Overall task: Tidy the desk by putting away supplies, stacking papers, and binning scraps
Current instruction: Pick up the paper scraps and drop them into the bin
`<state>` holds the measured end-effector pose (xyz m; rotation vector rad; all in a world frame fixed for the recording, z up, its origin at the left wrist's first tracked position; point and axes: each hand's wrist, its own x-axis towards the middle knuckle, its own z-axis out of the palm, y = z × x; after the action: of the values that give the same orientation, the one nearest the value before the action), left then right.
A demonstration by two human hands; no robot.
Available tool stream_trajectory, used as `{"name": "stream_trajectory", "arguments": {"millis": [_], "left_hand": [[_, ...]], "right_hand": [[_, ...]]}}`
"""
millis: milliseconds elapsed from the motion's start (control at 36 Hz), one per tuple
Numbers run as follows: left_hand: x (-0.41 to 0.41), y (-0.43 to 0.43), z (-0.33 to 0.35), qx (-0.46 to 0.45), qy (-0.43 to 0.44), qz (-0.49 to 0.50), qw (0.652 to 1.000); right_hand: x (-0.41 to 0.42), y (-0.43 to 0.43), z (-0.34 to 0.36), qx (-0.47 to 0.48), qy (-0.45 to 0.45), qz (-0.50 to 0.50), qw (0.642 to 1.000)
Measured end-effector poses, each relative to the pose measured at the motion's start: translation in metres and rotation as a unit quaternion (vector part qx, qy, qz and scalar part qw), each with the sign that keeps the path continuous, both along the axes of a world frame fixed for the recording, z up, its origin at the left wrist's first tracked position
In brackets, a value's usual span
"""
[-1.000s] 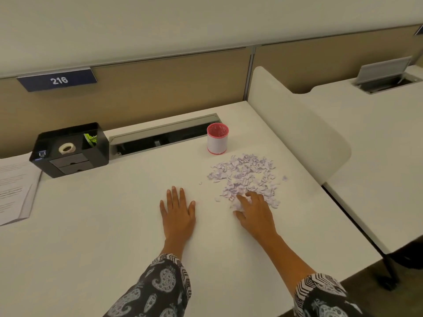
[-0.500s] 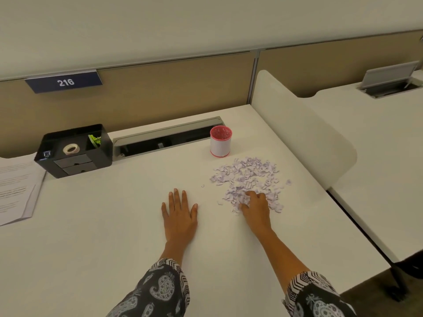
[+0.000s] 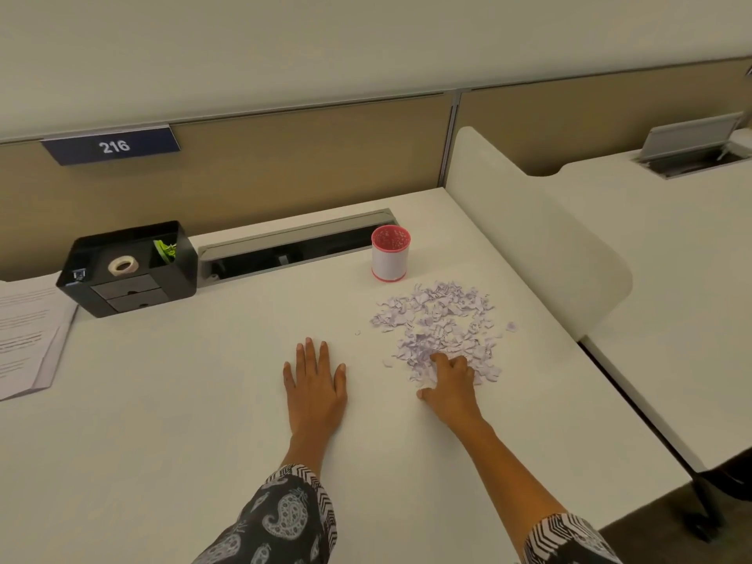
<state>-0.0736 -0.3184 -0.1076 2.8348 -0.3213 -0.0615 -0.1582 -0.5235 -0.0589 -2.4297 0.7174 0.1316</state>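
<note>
Just in front of the pink cup, on its near side: loose pile of paper scraps on the desk, apart from the cup's base. Cup upright with specks inside, likely serving as the bin.

Right hand at the edge of the pile farthest from the cup, fingers curled down over a clump of scraps, thumb splayed on the desk. Reads as gathering a pinch to carry over.

Left hand flat, fingers straight and holding nothing, nearer than the cup and to its left. Probably bracing.

Well left of the cup: black organiser with tape roll, and papers beyond it.
</note>
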Motion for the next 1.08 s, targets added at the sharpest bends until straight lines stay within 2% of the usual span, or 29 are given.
{"name": "stream_trajectory", "arguments": {"millis": [306,472,639,750,889,944,1083], "left_hand": [[0.0,-0.001,0.0,0.013,-0.007,-0.014,1.0],[0.0,-0.004,0.002,0.024,-0.004,-0.016,1.0],[0.003,-0.005,0.006,0.017,-0.011,-0.008,1.0],[0.013,-0.011,0.007,0.002,-0.009,-0.012,1.0],[0.024,-0.019,0.005,0.007,-0.002,-0.022,1.0],[0.027,-0.023,0.007,0.008,0.0,-0.022,1.0],[0.041,-0.032,0.012,0.002,0.008,-0.025,1.0]], "right_hand": [[0.018,0.005,0.002,-0.043,-0.083,0.025,0.995],[0.024,0.013,-0.002,-0.121,-0.049,0.125,0.984],[0.03,0.014,-0.005,-0.159,-0.039,0.152,0.975],[0.034,0.008,-0.009,-0.185,-0.071,0.165,0.966],[0.041,-0.002,-0.013,-0.149,-0.1,0.142,0.974],[0.043,-0.005,-0.009,-0.114,-0.109,0.095,0.983],[0.049,-0.012,0.01,0.044,-0.12,-0.031,0.991]]}}
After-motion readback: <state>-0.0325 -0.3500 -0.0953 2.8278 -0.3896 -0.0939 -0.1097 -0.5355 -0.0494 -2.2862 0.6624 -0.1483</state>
